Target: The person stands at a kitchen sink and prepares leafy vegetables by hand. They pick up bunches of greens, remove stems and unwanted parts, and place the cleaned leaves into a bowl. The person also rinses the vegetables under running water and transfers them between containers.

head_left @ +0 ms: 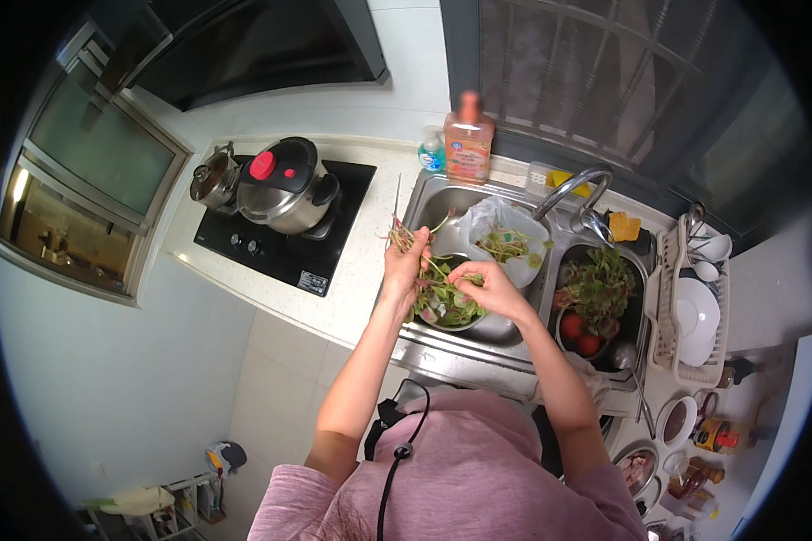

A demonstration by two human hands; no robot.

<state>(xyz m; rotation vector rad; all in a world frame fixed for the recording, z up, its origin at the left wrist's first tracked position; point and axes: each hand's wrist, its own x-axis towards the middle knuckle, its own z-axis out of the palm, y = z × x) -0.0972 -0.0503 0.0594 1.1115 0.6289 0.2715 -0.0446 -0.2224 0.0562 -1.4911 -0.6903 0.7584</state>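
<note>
My left hand (pixel 402 267) is closed around a small bunch of thin reddish-green stems (pixel 399 233), whose ends stick out past the thumb. The fingertips of my right hand (pixel 492 289) pinch a leafy sprig beside it. Below both hands, picked green leaves (pixel 443 297) fill a round metal bowl (pixel 455 329) in the left sink basin (pixel 440 203). Behind my right hand, a white plastic bag (pixel 524 269) lies open with stem pieces (pixel 503 247) inside. My right fingers partly cover the leaves.
Leafy greens (pixel 602 274) and tomatoes (pixel 575 326) sit in the right basin, near a ladle (pixel 624 355). A chrome faucet (pixel 585 203) arches between the basins. Rightward stands a dish rack (pixel 663 304); leftward, a pressure cooker (pixel 287 196) on the hob (pixel 277 260). Soap bottles (pixel 469 152) stand behind.
</note>
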